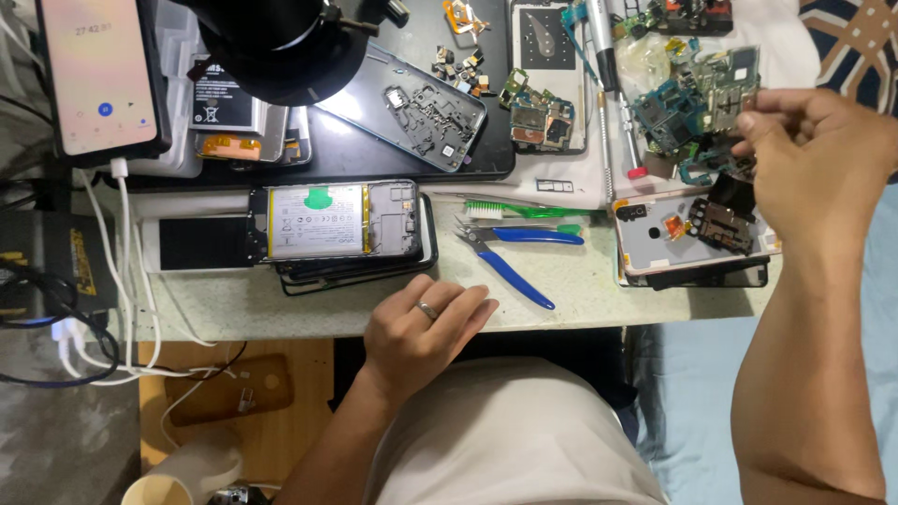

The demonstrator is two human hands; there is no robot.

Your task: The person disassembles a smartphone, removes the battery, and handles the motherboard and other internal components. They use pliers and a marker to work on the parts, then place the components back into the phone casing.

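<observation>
The right hand (812,159) is closed, pinching at the pile of circuit boards (697,108) at the far right. The left hand (421,329) rests open on the table edge (281,313). Between them lie blue pliers (513,254) and a green brush (524,209); an opened phone (337,223) sits left.

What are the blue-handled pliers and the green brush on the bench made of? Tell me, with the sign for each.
Pliers: jaws look like bare metal, grey and dull; handles look sleeved in glossy blue plastic or rubber. Brush: translucent green handle, likely plastic; pale bristles, material unclear. Neither hand touches them; the left hand rests nearest.
</observation>
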